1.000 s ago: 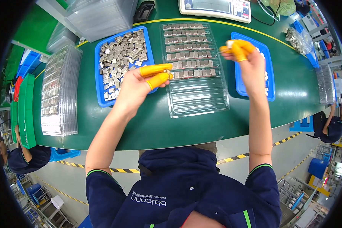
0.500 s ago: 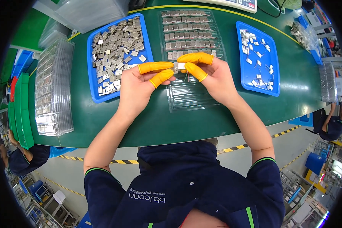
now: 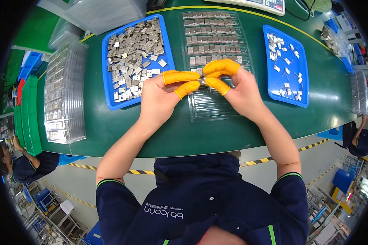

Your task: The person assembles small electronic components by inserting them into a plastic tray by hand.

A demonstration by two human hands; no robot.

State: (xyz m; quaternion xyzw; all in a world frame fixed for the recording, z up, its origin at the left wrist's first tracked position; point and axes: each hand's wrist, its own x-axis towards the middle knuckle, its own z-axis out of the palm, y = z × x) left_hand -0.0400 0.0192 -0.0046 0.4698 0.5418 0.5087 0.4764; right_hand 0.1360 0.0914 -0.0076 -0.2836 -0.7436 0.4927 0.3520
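Yellow finger cots cover the thumb and forefinger of each hand. My left hand (image 3: pixel 161 94) pinches a small metal connector shell (image 3: pixel 202 81), mostly hidden by the fingertips. From the other side my right hand (image 3: pixel 239 87) grips a small white wired part, almost covered now. The two pinches meet over a clear plastic blister tray (image 3: pixel 210 109), whose far rows hold several metal shells with wires. On the left, a blue tray (image 3: pixel 109 96) is heaped with loose metal shells (image 3: pixel 133 49). A second blue tray (image 3: pixel 289 99) on the right carries white parts with short wires (image 3: pixel 287 70).
A stack of filled clear trays (image 3: pixel 65 98) stands at the left beside green bins (image 3: pixel 30 114). At the back are a clear plastic box (image 3: pixel 106 14) and a white scale (image 3: pixel 270 5). Other people sit beyond both sides of the green table (image 3: pixel 184 141).
The view has shifted slightly, so the table things appear farther right. My fingertips have drawn closer together, and the white part that showed between them is now mostly covered.
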